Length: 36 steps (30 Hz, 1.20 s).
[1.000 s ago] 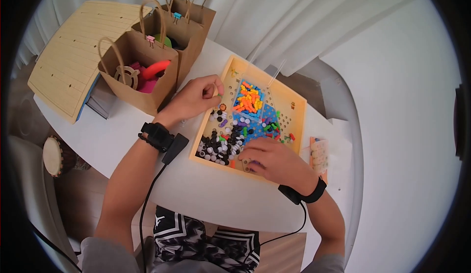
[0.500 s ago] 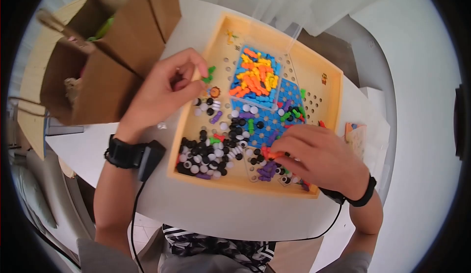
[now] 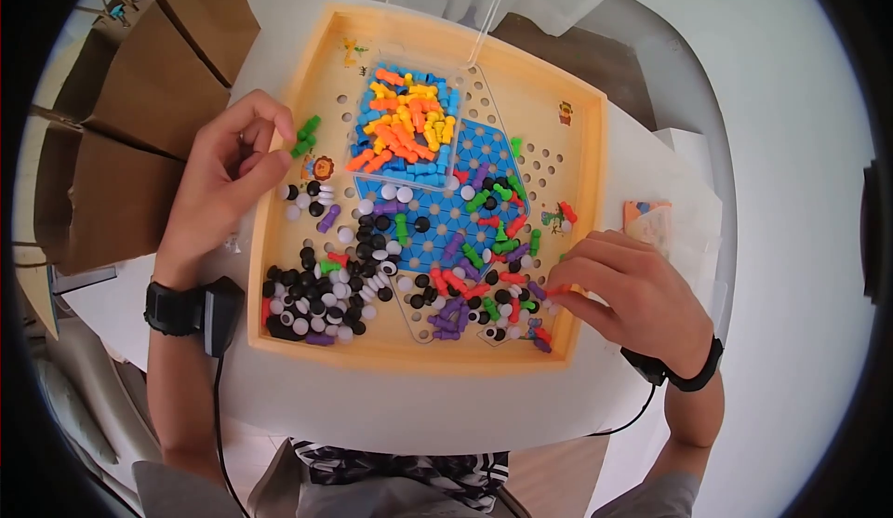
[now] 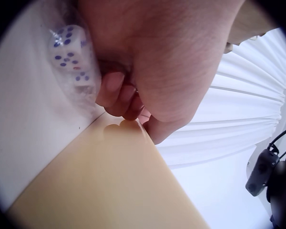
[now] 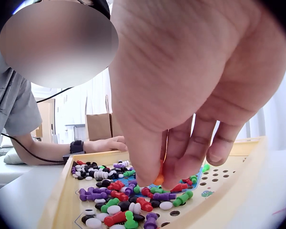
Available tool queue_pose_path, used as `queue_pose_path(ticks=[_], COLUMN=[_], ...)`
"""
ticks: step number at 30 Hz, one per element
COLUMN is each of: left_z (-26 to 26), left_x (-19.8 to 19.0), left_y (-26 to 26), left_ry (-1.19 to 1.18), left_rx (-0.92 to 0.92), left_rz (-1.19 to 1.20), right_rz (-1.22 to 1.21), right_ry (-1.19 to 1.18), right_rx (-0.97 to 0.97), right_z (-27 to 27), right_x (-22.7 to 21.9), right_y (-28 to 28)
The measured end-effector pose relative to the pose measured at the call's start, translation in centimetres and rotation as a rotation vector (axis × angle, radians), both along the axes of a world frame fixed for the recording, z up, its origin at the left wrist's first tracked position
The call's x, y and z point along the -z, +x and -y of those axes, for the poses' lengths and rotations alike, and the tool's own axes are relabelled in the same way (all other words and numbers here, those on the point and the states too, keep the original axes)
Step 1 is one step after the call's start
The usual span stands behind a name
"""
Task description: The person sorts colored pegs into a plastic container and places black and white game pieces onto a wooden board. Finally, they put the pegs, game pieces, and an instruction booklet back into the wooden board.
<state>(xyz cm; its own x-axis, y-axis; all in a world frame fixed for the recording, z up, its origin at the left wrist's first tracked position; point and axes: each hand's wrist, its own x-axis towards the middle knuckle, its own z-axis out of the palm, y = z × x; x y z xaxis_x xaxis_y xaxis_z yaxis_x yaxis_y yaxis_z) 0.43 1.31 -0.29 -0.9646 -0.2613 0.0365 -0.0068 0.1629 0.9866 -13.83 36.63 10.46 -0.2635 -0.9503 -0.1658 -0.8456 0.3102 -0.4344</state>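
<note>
A wooden tray (image 3: pixel 428 360) holds a blue-patterned game board and many scattered pegs and black and white discs. My left hand (image 3: pixel 223 169) grips the tray's left rim, thumb and fingers round it, beside green pegs (image 3: pixel 305 137); in the left wrist view the fingers (image 4: pixel 120 98) curl at the wooden edge. Over the tray's right front part, my right hand (image 3: pixel 642 295) pinches an orange peg (image 5: pixel 159 177) between thumb and fingertips, just above red, green and purple pegs (image 5: pixel 119 195). A clear box (image 3: pixel 451 176) of orange, yellow and blue pegs stands inside the tray, its lid raised.
Brown paper bags (image 3: pixel 112 192) stand left of the tray. To its right lie a small orange-edged packet (image 3: pixel 648 223) and white paper. A clear bag with dice (image 4: pixel 69 57) lies outside the tray's left wall. Cables run from both wrists.
The head view has come closer and shifted, so the tray fills more of it. My right hand has moved from the tray's front middle to its right front part. My left hand has stayed at the left rim.
</note>
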Motion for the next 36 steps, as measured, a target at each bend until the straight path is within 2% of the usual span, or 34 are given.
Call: queue_pose_path(ticks=[5,9,15,17,18,20,22,25,28,31,36], left_z=[0.2,0.4,0.6,0.8,0.8,0.8,1.0,0.9,1.1,1.2,1.2], left_x=[0.5,0.5,1.0,1.5,1.3,1.1,1.6,2.1,2.3,2.3,2.8], left_y=[0.1,0.1,0.0,-0.2,-0.1,-0.1,-0.3,-0.5,-0.7,-0.6,-0.8], left_ry=[0.015,0.035,-0.006,0.017,0.009,0.005,0.016,-0.02,-0.029,-0.043,-0.036], left_rx=[0.032,0.078,0.079,0.098,0.09,0.108,0.102,0.101,0.1,0.102,0.09], left_rz=[-0.025,-0.065,-0.118,-0.132,-0.154,-0.165,-0.197,-0.187,-0.201,-0.193,-0.223], right_rz=[-0.013,-0.033,0.023,0.09,0.071,-0.241,-0.254,-0.24,-0.228,-0.2,-0.176], right_ry=[0.021,-0.039,-0.283,-0.405,-0.413,-0.49,-0.416,-0.183,-0.11,-0.102,-0.066], right_rx=[0.116,0.061,0.027,0.157,0.143,0.04,0.042,0.175,0.278,0.294,0.299], right_z=[0.1,1.6,8.1,10.0,10.4,10.5,9.2,6.6,3.7,1.8,1.7], right_x=[0.5,0.1,-0.2,0.5,1.0,2.1,1.6,0.3,0.2,0.8,2.2], right_y=[1.1,1.4,0.1,0.0,-0.2,-0.2,0.4,1.0,0.2,-0.1,0.4])
